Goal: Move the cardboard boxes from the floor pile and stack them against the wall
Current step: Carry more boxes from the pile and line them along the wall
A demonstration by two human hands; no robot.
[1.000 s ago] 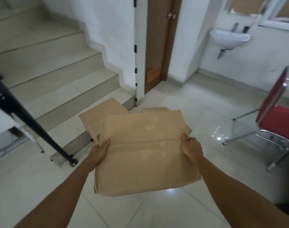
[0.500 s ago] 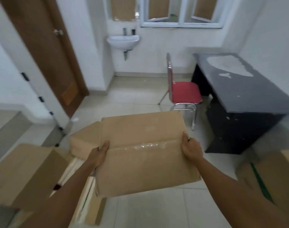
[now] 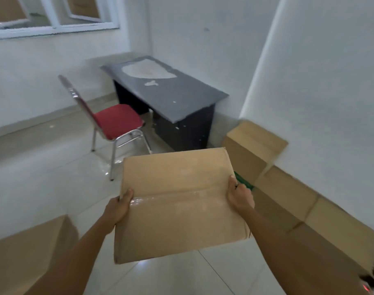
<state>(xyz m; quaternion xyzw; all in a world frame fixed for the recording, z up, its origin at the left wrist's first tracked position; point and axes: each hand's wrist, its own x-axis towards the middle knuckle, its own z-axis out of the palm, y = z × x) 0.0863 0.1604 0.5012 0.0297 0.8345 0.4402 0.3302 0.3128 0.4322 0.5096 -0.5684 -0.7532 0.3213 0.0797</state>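
Note:
I carry a brown cardboard box (image 3: 179, 201) in front of me above the tiled floor, its taped top facing up. My left hand (image 3: 119, 206) grips its left edge with the thumb on top. My right hand (image 3: 240, 194) grips the right edge the same way. Along the white wall (image 3: 322, 86) on the right stand several cardboard boxes (image 3: 292, 196) in a row, with one box (image 3: 252, 143) at the far end. Another cardboard box (image 3: 26, 256) lies at the lower left on the floor.
A red chair (image 3: 116, 122) with metal legs stands ahead on the left. A dark desk (image 3: 167, 92) sits in the corner behind it. A window (image 3: 50, 15) is on the far wall. Pale floor tiles (image 3: 43, 177) lie between the chair and me.
The view has swung right from the stairs and door past the sink to the desk corner and the wall row. Both hands keep the same hold on the box.

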